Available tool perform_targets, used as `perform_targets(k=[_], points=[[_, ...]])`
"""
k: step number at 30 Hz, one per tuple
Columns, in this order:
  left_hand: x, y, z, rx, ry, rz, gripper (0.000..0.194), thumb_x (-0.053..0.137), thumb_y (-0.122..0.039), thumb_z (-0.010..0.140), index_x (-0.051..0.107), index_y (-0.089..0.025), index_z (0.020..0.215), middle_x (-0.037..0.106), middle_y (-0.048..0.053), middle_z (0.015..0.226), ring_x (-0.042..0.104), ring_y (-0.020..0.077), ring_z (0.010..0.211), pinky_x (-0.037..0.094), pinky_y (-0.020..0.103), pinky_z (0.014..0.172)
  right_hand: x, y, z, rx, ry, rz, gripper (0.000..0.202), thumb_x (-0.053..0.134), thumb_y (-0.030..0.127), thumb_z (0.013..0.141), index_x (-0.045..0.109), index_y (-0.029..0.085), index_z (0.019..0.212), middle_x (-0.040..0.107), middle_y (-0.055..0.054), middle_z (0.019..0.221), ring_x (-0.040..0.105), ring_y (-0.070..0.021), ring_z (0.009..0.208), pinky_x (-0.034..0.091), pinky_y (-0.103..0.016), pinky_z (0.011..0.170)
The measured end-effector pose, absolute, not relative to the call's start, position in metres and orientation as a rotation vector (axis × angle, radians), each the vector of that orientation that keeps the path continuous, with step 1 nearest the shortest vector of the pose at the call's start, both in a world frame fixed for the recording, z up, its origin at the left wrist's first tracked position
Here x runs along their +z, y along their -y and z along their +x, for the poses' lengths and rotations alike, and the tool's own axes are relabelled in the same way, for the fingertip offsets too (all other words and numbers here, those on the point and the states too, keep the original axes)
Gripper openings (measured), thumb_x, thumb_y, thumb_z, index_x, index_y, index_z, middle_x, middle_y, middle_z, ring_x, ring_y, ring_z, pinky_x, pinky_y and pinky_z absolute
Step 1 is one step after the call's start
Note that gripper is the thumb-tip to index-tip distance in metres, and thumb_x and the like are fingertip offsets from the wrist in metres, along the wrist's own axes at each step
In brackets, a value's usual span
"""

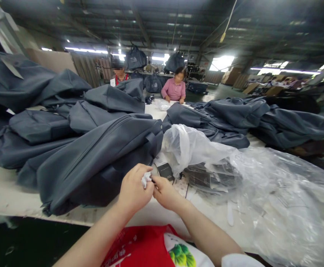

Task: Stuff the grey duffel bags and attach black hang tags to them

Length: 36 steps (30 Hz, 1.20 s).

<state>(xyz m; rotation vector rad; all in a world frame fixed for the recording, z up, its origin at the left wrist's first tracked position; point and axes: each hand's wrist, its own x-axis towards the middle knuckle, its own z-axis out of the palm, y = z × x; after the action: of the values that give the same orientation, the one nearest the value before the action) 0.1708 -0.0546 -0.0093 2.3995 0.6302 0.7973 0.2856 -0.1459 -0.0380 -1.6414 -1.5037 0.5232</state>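
My left hand is closed around a small crumpled white scrap, paper or cloth, above the table's near edge. Fingertip to fingertip with it, my right hand pinches something small and dark that I cannot make out. Just left of both hands lies a dark blue-grey zipped bag on its side. Black printed tags lie on the table right behind my fingers. Beside them, a clear plastic bag holds more dark tags.
More dark bags are heaped on the left, and others at the back right. Loose clear plastic covers the right of the white table. Across the table are a person in pink and another person.
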Motion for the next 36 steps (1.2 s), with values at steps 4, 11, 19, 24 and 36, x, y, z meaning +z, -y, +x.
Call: perform_targets(k=[4,11,19,24,36], points=[[-0.001,0.037,0.154,0.642,-0.777,2.319,0.02,0.049,-0.026,0.081,0.068,-0.021,0.081,0.07,0.003,0.085,0.064,0.0208,0.083,0.049,0.032,0.078,-0.023,0.157,0.301,0.83,1.541,-1.576,0.025,0.067,0.024,0.077,0.064,0.017,0.102,0.064,-0.001,0.085,0.05,-0.0103,0.064,0.039,-0.022,0.059],[-0.003,0.023,0.109,0.202,-0.543,1.849,0.03,0.063,-0.036,0.077,0.061,-0.019,0.102,0.07,0.004,0.092,0.063,0.0171,0.076,0.049,0.025,0.067,-0.033,0.152,0.318,1.157,1.038,-1.296,0.023,0.07,0.03,0.075,0.065,0.016,0.093,0.059,0.002,0.068,0.054,-0.0097,0.061,0.04,-0.022,0.058],[-0.007,0.04,0.057,0.008,-0.53,1.712,0.023,0.069,-0.036,0.075,0.07,-0.014,0.081,0.068,0.004,0.072,0.058,0.0135,0.064,0.045,0.022,0.061,-0.041,0.123,0.281,1.37,0.7,-0.967,0.031,0.085,0.03,0.061,0.063,0.017,0.08,0.057,0.005,0.057,0.055,-0.0083,0.053,0.039,-0.019,0.053],[-0.004,0.047,0.018,0.172,-0.755,1.66,0.037,0.063,-0.05,0.078,0.07,-0.014,0.07,0.068,0.005,0.064,0.058,0.0144,0.058,0.045,0.023,0.057,-0.073,0.1,0.223,1.714,0.969,-0.858,0.032,0.076,0.043,0.072,0.066,0.016,0.086,0.065,-0.002,0.07,0.059,-0.0106,0.061,0.045,-0.024,0.062],[0.02,-0.008,0.043,1.167,-1.158,2.141,0.028,0.05,-0.041,0.09,0.072,-0.023,0.089,0.074,0.002,0.089,0.067,0.0196,0.087,0.05,0.029,0.08,-0.014,0.013,0.234,0.715,1.101,-1.025,0.036,0.046,0.047,0.091,0.064,0.02,0.107,0.063,-0.003,0.069,0.057,-0.0154,0.059,0.046,-0.028,0.056]])
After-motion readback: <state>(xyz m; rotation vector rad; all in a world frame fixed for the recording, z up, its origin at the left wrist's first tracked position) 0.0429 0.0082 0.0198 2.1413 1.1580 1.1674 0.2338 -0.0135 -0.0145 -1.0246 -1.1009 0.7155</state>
